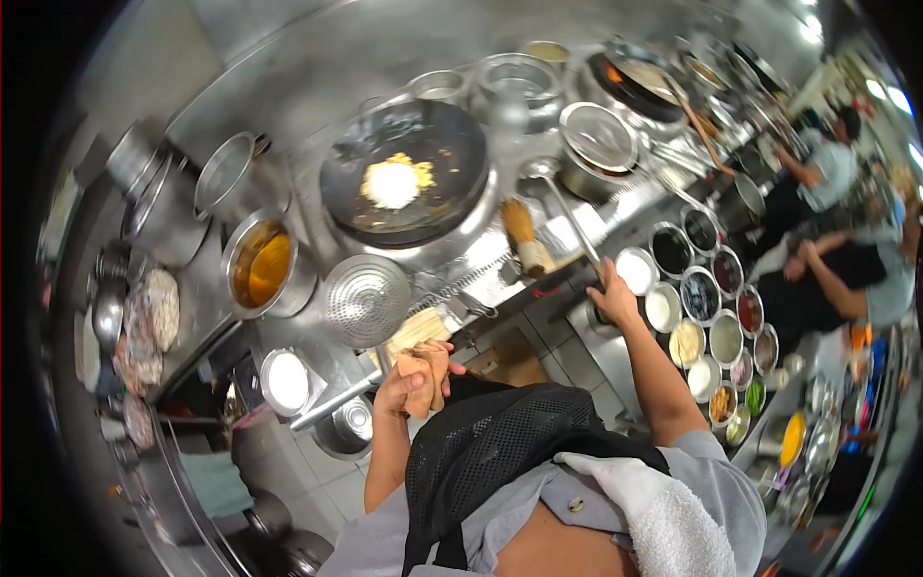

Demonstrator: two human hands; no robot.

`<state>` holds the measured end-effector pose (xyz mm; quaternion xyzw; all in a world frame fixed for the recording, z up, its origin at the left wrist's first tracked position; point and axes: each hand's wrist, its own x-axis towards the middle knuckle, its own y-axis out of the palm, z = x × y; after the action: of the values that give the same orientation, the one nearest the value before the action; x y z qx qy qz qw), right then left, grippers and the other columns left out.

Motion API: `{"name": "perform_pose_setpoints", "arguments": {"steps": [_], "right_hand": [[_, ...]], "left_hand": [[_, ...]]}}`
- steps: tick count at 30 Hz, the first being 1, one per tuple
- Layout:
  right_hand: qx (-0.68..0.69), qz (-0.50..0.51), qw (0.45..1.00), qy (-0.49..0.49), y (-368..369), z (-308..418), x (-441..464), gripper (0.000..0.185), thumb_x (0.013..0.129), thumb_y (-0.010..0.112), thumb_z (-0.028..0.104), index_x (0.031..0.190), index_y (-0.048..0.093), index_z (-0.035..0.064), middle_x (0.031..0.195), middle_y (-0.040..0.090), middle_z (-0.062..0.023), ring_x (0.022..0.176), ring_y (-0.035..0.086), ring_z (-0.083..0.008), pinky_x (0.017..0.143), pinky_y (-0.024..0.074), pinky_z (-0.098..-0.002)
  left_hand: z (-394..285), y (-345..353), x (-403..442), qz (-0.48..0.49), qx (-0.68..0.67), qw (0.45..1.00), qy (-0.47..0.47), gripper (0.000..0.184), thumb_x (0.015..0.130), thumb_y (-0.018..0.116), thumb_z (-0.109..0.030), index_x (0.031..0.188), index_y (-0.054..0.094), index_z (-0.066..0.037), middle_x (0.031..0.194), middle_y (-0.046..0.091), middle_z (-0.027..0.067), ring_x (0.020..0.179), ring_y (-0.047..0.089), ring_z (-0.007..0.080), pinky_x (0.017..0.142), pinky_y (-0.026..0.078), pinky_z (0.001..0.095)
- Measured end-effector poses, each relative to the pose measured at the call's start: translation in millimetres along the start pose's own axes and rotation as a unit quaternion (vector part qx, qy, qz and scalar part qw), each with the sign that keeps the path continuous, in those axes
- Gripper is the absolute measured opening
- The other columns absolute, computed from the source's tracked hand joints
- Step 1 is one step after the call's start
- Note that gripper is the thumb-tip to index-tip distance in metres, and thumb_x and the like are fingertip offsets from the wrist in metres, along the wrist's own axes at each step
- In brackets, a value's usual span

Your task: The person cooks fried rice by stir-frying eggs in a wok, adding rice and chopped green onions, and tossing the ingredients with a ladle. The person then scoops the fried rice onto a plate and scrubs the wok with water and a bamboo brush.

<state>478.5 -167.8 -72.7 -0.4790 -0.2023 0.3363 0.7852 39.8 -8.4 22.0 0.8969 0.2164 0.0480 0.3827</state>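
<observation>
My left hand [399,389] is closed around a folded tan cloth [420,378], low in front of my apron. Just beyond it is a perforated skimmer [367,300], its handle running down toward that hand; I cannot tell whether they touch. My right hand [613,296] grips the end of a long metal ladle [567,207], whose bowl lies on the stove top right of the wok. In the black wok [336,183] on the burner sits a mound of white rice [391,185] with yellow egg bits [419,171] around it.
A pot of amber liquid [261,267] stands left of the wok. A bamboo brush [522,236] lies on the stove edge. Several round containers of sauces and ingredients [700,293] sit at the right. Two other people [817,178] stand farther right.
</observation>
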Motion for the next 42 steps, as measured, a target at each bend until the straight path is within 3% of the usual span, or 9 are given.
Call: {"name": "perform_pose_setpoints", "arguments": {"steps": [2,4,8,12,21,27,30,33,42], "right_hand": [[0.060,-0.046,0.993,-0.090,56,-27,34,0.059,0.082,0.072,0.023,0.134,0.051,0.0051,0.096,0.068,-0.0210,0.086,0.068,-0.0395,0.077,0.0545,-0.0460],[0.355,0.125,0.920,0.106,34,34,35,0.044,0.085,0.067,0.015,0.125,0.055,0.0027,0.074,0.060,-0.0088,0.056,0.060,-0.0217,0.053,0.0496,-0.0348],[0.600,0.171,0.773,0.110,-8,129,2,0.041,0.094,0.058,0.016,0.132,0.046,0.0051,0.066,0.042,-0.0005,0.045,0.041,-0.0118,0.042,0.0341,-0.0266],[0.500,0.382,0.771,0.103,-68,146,23,0.049,0.101,0.048,0.038,0.140,0.046,0.0077,0.070,0.055,-0.0070,0.051,0.055,-0.0177,0.047,0.0466,-0.0308],[0.289,0.236,0.928,-0.015,-123,219,130,0.064,0.090,0.074,0.026,0.139,0.046,-0.0024,0.067,0.057,-0.0015,0.048,0.047,-0.0056,0.039,0.0326,-0.0225],[0.366,0.047,0.861,-0.350,-148,320,164,0.022,0.088,0.074,0.016,0.103,0.067,0.0017,0.074,0.058,-0.0010,0.062,0.054,-0.0101,0.057,0.0455,-0.0259],[0.404,-0.030,0.705,-0.582,-131,395,196,0.020,0.083,0.077,0.013,0.078,0.061,0.0029,0.081,0.061,-0.0072,0.074,0.056,-0.0175,0.070,0.0449,-0.0300],[0.550,0.297,0.644,-0.442,-128,470,221,0.036,0.094,0.069,0.028,0.068,0.055,0.0073,0.062,0.061,-0.0028,0.056,0.058,-0.0117,0.057,0.0464,-0.0277],[0.652,0.233,0.605,-0.393,-190,544,327,0.038,0.091,0.073,0.030,0.066,0.051,0.0122,0.050,0.048,0.0020,0.040,0.045,-0.0095,0.038,0.0355,-0.0264]], "left_hand": [[-19,-25,-16,-0.105,-0.007,0.994,0.018,0.081,0.072,0.084,-0.037,0.131,0.049,0.006,0.106,0.066,0.0244,0.075,0.067,0.0233,0.067,0.056,0.0317],[-31,-65,-25,-0.147,0.005,0.988,0.049,0.075,0.078,0.081,-0.035,0.132,0.049,0.006,0.100,0.067,0.0205,0.075,0.067,0.0244,0.066,0.057,0.0328],[-60,-103,-41,-0.275,-0.017,0.957,0.090,0.063,0.090,0.071,-0.037,0.135,0.049,0.002,0.100,0.067,0.0169,0.077,0.067,0.0250,0.067,0.058,0.0370],[-71,-125,-42,-0.308,-0.059,0.937,0.156,0.062,0.097,0.059,-0.044,0.141,0.045,-0.003,0.103,0.065,0.0134,0.081,0.066,0.0229,0.073,0.058,0.0393],[-39,-104,-11,-0.325,-0.123,0.921,0.175,0.058,0.094,0.065,-0.037,0.137,0.046,-0.004,0.108,0.063,0.0127,0.095,0.065,0.0254,0.084,0.058,0.0481],[-38,-15,57,-0.454,-0.208,0.860,0.100,0.036,0.083,0.069,-0.014,0.115,0.055,-0.005,0.104,0.062,0.0065,0.095,0.062,0.0215,0.082,0.055,0.0381],[-20,-27,115,-0.370,-0.229,0.895,0.099,0.037,0.083,0.071,-0.017,0.115,0.054,-0.010,0.106,0.060,0.0070,0.099,0.061,0.0239,0.088,0.055,0.0455],[-30,-31,174,-0.371,-0.259,0.891,0.038,0.045,0.082,0.071,-0.016,0.121,0.050,-0.008,0.112,0.056,0.0121,0.104,0.060,0.0302,0.094,0.053,0.0540],[-50,-68,262,-0.432,-0.298,0.851,0.007,0.044,0.083,0.077,-0.030,0.119,0.052,-0.024,0.113,0.056,0.0127,0.104,0.059,0.0352,0.096,0.049,0.0632]]}}
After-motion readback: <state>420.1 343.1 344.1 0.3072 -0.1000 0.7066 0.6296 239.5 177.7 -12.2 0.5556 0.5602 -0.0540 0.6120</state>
